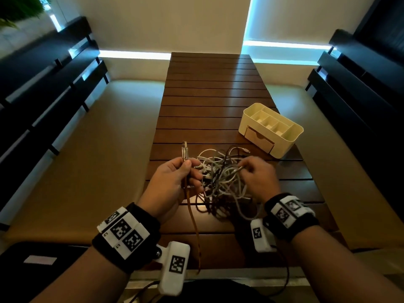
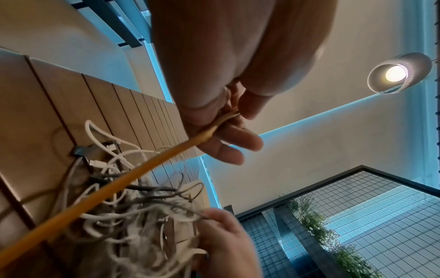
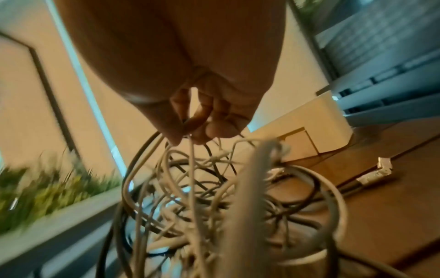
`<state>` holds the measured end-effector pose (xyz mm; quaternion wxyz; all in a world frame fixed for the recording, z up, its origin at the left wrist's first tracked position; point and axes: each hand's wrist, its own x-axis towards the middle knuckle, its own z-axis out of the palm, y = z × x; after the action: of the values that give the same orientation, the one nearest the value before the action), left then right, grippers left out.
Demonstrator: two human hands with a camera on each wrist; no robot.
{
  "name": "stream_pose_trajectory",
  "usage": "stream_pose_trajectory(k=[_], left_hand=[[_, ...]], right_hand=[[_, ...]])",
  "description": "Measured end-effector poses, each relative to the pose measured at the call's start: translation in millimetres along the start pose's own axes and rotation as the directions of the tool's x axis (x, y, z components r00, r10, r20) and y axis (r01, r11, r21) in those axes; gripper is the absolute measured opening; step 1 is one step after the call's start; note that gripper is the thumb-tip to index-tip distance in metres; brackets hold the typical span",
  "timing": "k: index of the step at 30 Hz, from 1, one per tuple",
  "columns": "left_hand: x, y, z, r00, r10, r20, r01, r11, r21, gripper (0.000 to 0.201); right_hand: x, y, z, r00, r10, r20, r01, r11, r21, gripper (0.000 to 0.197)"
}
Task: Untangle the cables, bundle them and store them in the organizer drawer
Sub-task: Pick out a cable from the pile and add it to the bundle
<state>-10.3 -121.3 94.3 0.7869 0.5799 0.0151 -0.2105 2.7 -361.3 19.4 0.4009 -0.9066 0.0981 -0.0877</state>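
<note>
Separating: left hand [image 1: 172, 182] grips thin orange cable [image 1: 192, 217], right hand [image 1: 259, 178] pinches strands of white-and-dark cable tangle [image 1: 220, 178] on slatted wooden table [image 1: 209, 88] (cream plastic organizer's drawer [image 1: 259, 138] closed); draw orange out slowly, avoiding tightening.

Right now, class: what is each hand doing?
Left hand: grips the orange cable.
Right hand: pinches strands of the cable tangle.
</note>
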Motion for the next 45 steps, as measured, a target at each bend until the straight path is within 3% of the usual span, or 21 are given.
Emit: stream_pose_trajectory(k=[2, 3, 6, 7, 10, 12, 14, 17, 19, 22, 25, 29, 32, 34, 37, 40, 45], left_hand=[[2, 1, -2, 1.000, 0.003, -0.012, -0.003, 1.000, -0.010, 0.028], [4, 2, -3, 1.000, 0.003, -0.020, -0.003, 1.000, -0.011, 0.028], [9, 3, -4, 0.999, 0.009, -0.039, -0.007, 0.998, 0.055, 0.027], [11, 4, -4, 0.999, 0.016, -0.042, -0.012, 0.995, 0.098, 0.027], [19, 3, -5, 0.998, 0.023, -0.056, -0.012, 0.981, 0.196, 0.026], [25, 1, -7, 0.998, 0.024, -0.060, -0.011, 0.977, 0.214, 0.025], [29, 0, -7, 0.998, 0.027, -0.056, -0.014, 0.975, 0.222, 0.024], [34, -1, -8, 0.998, 0.024, -0.057, -0.011, 0.976, 0.218, 0.024], [35, -2, -10, 0.998, 0.025, -0.064, -0.011, 0.976, 0.216, 0.023], [34, -3, -14, 0.997, 0.027, -0.077, -0.011, 0.980, 0.200, 0.023], [32, -4, -18, 0.996, 0.029, -0.086, -0.014, 0.986, 0.169, 0.022], [30, -6, -21, 0.996, 0.021, -0.091, -0.008, 0.990, 0.142, 0.020], [30, -7, -21, 0.996, 0.011, -0.092, 0.002, 0.990, 0.141, 0.020], [31, -7, -21, 0.996, 0.000, -0.094, 0.012, 0.991, 0.130, 0.020], [32, -8, -18, 0.996, -0.011, -0.083, 0.018, 0.995, 0.095, 0.021], [33, -10, -14, 0.997, -0.015, -0.070, 0.019, 0.998, 0.058, 0.023], [33, -13, -8, 0.999, -0.018, -0.050, 0.019, 1.000, 0.023, 0.024]], right_hand=[[7, 1, -16, 0.988, 0.033, -0.152, -0.022, 0.997, 0.076, 0.012], [9, 5, -20, 0.988, 0.055, -0.146, -0.047, 0.997, 0.055, 0.012], [10, 12, -18, 0.968, 0.201, 0.148, -0.156, 0.949, -0.274, 0.015], [9, 14, -14, 0.957, 0.229, 0.179, -0.154, 0.922, -0.355, 0.019], [6, 2, -11, 0.993, 0.114, 0.003, -0.111, 0.973, -0.202, 0.035], [2, -15, -6, 0.997, 0.000, -0.080, -0.004, 0.999, -0.042, 0.023], [-5, -32, 8, 0.994, -0.068, 0.081, 0.065, 0.997, 0.041, 0.012], [-11, -37, 41, 0.914, -0.056, 0.402, 0.088, 0.994, -0.062, 0.009], [-10, -32, 64, 0.894, -0.013, 0.448, 0.172, 0.934, -0.315, 0.018], [-12, -23, 86, 0.866, 0.112, 0.487, 0.244, 0.756, -0.607, 0.033], [-15, -17, 96, 0.846, 0.094, 0.524, 0.357, 0.631, -0.689, 0.032], [-12, -13, 92, 0.842, 0.092, 0.532, 0.362, 0.634, -0.683, 0.029], [-11, -24, 77, 0.864, 0.098, 0.494, 0.283, 0.718, -0.636, 0.028], [-10, -36, 61, 0.908, 0.105, 0.405, 0.145, 0.829, -0.540, 0.028], [-7, -54, 30, 0.959, 0.158, 0.234, -0.110, 0.973, -0.205, 0.013], [-7, -67, 3, 0.967, 0.197, 0.163, -0.218, 0.968, 0.125, 0.012], [-17, -67, -11, 0.973, 0.163, 0.161, -0.202, 0.943, 0.263, 0.005]])
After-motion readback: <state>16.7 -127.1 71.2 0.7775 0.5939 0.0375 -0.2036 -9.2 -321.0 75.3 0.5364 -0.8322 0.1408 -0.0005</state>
